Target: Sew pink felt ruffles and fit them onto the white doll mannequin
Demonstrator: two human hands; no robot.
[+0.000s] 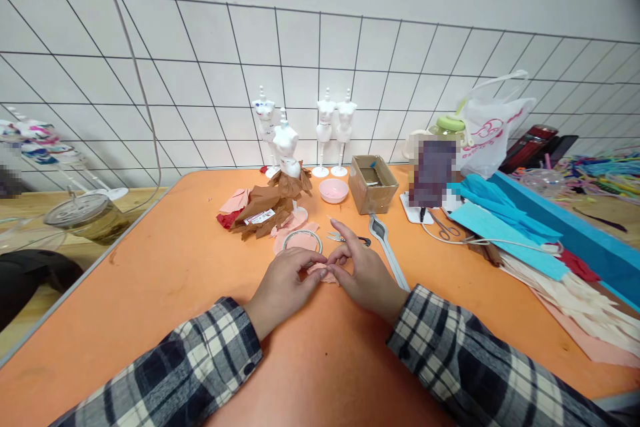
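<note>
— How are the arms and hands posed?
— Both forearms, in plaid sleeves (pixel 200 350), come inward from the lower corners. The left grip (pixel 286 281) shows the back of the hand, its fingers bent toward the thumb. The right grip (pixel 367 280) faces it, with the index finger raised.
— And what is held?
— A small peach piece (pixel 329 277), thin and wrinkled. Both grips are narrow and pinch it between them, low over the smooth orange counter (pixel 200 260).
— Which materials are near?
— Just beyond the hands lies a shiny round ring (pixel 303 231). Farther are crumpled brown sheets (pixel 260 203), a pink bowl (pixel 334 199) and an open cardboard box (pixel 377 201). Behind stand glossy white dress forms (pixel 286 141).
</note>
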